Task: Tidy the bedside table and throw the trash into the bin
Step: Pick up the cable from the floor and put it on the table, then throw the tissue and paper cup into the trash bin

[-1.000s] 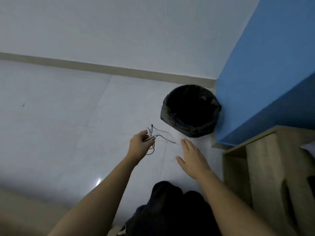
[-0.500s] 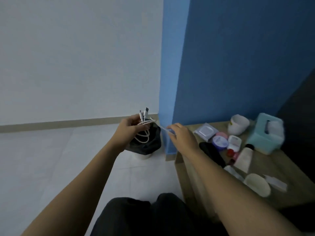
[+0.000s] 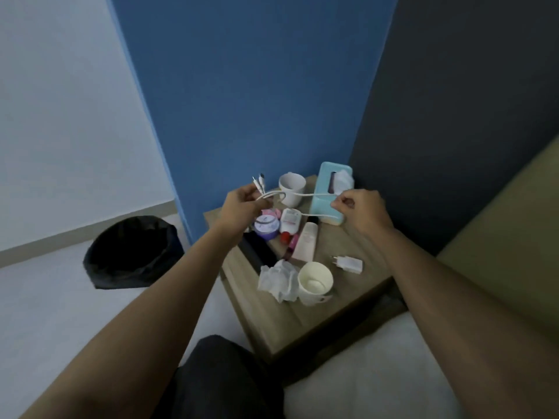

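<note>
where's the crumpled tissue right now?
Head view, lower centre: the crumpled tissue lies on the bedside table near its front edge, directly left of the paper cup.

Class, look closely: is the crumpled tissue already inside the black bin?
No, the crumpled tissue lies on the bedside table beside the paper cup.

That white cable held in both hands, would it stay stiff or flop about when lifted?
The white cable bends in loose loops between the left hand and right hand, so it is probably floppy. It looks thin, so likely light. Its plug ends stick up straight, so they seem stiff.
</note>
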